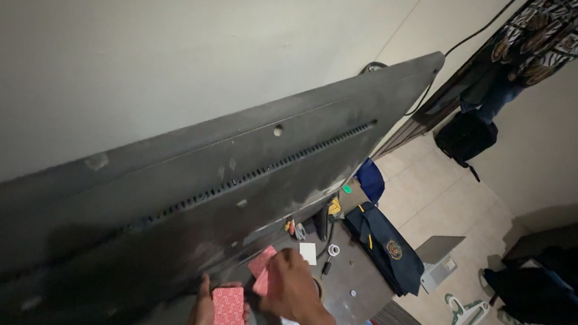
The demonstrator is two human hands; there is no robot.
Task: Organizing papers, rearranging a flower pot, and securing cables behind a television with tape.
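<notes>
A large dark flat-screen television (180, 194) leans back-side up against the pale wall, its rear panel dusty with a long vent slot. At the bottom of the view my left hand (203, 317) holds a red patterned card (228, 313) flat in its palm. My right hand (291, 286) is just to the right, fingers closed on a second red card (263, 262) whose edge rests against the lower rim of the television's back.
A small white card (308, 253), small tools and a cable (329, 247) lie on the dark surface beside the television. A dark blue garment (387, 246), a laptop (439, 258), a white hanger (463, 317) and black bags (466, 137) lie on the tiled floor.
</notes>
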